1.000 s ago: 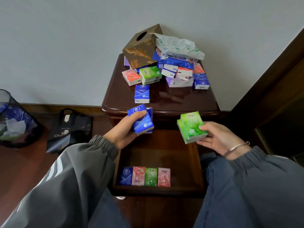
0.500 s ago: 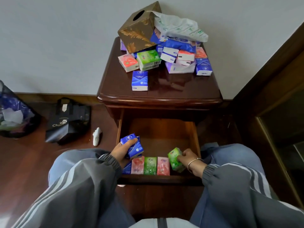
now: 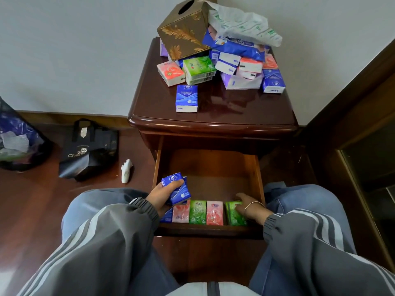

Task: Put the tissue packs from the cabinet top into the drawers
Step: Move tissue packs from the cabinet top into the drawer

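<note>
One drawer [image 3: 209,167], five packs [image 3: 197,212] in row (pile [image 3: 235,63] uncounted), one box [image 3: 183,33].

1. Gold tissue box [image 3: 181,33]: top corner cut by frame edge.
2. Waste bin [image 3: 17,133]: cut by left edge.
3. Left hand [image 3: 159,196] grips blue packs [image 3: 178,191]; rear one mostly behind the front one.
4. Leftmost blue drawer pack [image 3: 167,216]: mostly hidden by that wrist.
5. Right hand [image 3: 251,208] covers the green packs [image 3: 232,214]; probably two, grip unreadable.
6. Purple pack [image 3: 162,49]: mostly behind the box.
7. Pack print: too small.
</note>
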### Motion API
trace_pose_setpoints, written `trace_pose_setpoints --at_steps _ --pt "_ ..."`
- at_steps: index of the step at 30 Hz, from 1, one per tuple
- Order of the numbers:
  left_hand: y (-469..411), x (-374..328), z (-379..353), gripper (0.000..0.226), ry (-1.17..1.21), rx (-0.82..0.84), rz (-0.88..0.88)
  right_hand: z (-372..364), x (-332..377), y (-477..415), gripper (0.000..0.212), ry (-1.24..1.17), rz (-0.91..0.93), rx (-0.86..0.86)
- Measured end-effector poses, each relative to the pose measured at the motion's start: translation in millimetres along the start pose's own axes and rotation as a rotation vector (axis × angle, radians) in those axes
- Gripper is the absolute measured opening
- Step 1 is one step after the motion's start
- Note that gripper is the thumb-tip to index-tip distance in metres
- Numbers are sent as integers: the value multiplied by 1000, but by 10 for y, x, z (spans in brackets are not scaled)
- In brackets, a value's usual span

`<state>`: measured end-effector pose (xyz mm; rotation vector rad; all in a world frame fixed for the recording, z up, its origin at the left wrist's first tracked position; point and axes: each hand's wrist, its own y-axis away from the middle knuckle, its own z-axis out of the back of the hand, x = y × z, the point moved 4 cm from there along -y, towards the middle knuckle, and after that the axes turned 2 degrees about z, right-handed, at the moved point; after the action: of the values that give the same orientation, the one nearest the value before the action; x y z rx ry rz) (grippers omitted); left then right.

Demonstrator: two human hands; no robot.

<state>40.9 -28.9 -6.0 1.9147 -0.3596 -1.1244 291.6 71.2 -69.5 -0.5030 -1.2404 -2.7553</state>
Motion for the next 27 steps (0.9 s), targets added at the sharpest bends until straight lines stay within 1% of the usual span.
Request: trace_pose_setpoints --at_steps 2,4,6,8,10,13,14,17,20,22,23,24,25,26,27 --pt "-10 7 -4 46 -14 6 -6 -33 -24 -22 50 23 43 36" --pt "-14 16 -14 49 -31 14 -12 -55 -48 -45 49 -17 68 58" --pt "-20 25 -16 48 -43 13 -18 -61 -43 -49 47 -69 98 66" --pt "-19 31 -18 47 -53 12 -17 -70 -33 -54 47 -49 123 70" --pt "-21 34 -24 42 -62 18 -17 -68 -22 -61 49 41 149 69" --pt "-14 39 -54 25 -59 35 -14 -58 -8 -68 49 121 186 55" --pt "-12 39 -66 22 -62 38 -17 -54 -3 -68 49 141 191 38" --pt "-11 41 -102 29 -88 71 -42 -51 34 -74 52 210 195 16" --pt "12 34 -131 25 -138 115 -70 -23 94 -60 60 262 131 50" --pt "47 25 -156 19 -164 143 -81 87 181 -11 63 261 78 -39" --pt "63 14 -170 18 -172 159 -89 167 258 31 64 221 85 -116" --pt "76 2 -185 19 -180 175 -95 240 359 90 64 130 127 -182" --pt "94 -13 -210 21 -188 198 -98 299 478 159 59 -9 198 -210" --pt "119 -28 -246 25 -193 232 -102 342 603 244 52 -184 275 -189" --pt "144 -46 -295 29 -194 275 -111 366 728 346 42 -365 332 -129"
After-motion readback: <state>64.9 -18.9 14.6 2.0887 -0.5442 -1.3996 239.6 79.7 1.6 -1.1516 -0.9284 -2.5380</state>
